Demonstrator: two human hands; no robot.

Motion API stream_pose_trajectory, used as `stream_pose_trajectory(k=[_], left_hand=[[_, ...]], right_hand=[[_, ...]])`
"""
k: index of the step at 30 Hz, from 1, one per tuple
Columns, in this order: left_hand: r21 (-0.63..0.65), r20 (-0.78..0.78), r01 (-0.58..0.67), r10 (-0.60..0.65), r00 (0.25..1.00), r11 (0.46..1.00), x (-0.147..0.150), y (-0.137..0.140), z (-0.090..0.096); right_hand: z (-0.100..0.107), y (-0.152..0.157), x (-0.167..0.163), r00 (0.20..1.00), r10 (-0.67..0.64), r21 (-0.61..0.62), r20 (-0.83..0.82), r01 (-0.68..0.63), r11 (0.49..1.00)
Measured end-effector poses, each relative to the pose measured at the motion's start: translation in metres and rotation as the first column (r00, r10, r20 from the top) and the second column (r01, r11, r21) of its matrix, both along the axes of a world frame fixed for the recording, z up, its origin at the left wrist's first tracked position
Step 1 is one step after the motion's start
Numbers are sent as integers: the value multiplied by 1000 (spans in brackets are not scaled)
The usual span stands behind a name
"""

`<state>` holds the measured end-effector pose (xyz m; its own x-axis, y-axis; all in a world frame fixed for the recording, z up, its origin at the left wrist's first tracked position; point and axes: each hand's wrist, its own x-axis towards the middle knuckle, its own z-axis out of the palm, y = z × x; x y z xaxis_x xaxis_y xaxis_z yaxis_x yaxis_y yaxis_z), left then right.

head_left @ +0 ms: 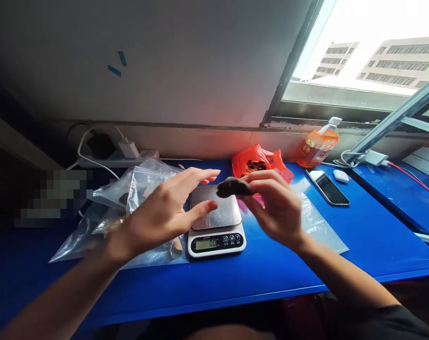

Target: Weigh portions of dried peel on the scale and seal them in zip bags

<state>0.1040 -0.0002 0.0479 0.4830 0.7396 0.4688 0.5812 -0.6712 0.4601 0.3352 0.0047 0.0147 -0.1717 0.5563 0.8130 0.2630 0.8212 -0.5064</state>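
Observation:
Between the thumb and fingers of my right hand [278, 203] is a dark brown, wrinkled dried piece [231, 188], whose exact kind I cannot make out. It hangs above the steel plate of a white digital kitchen scale [217, 252], which reads 0.0. My left hand [172, 205] is open and holds nothing, its thumb and fingers spread over the left side of the plate. Behind the right hand sits a red plastic bag [244, 160] with its mouth open and dark pieces inside. Clear zip bags [143, 182] lie under and beside my left forearm, some with brownish pieces in them.
On the blue table [271, 271], a flat clear bag [322, 224] lies right of the scale. Farther back are a phone [327, 187], a white earphone case [340, 176] and an orange drink bottle [318, 144]. A power strip [148, 156] with a charger and cable runs along the wall.

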Motion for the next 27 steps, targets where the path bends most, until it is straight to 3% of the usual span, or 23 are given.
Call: stream_pose_trajectory(k=[4, 10, 17, 22, 27], left_hand=[[6, 120, -70, 69, 990, 998, 19, -8, -8], [112, 173, -149, 128, 977, 983, 28, -12, -27], [-47, 271, -132, 140, 952, 990, 39, -8, -45], [-59, 342, -112, 126, 931, 992, 36, -9, -61], [-107, 378, -76, 111, 919, 991, 37, -15, -67]], right_hand=[[-14, 3, -20, 993, 98, -12, 64, -97, 995], [-36, -3, -25, 994, 88, -106, -61, -94, 990], [-45, -9, -21, 975, 64, -228, -212, -113, 967], [-51, -10, -21, 977, 78, -291, -200, -136, 947], [-52, -13, -19, 986, 70, -277, -154, -111, 954]])
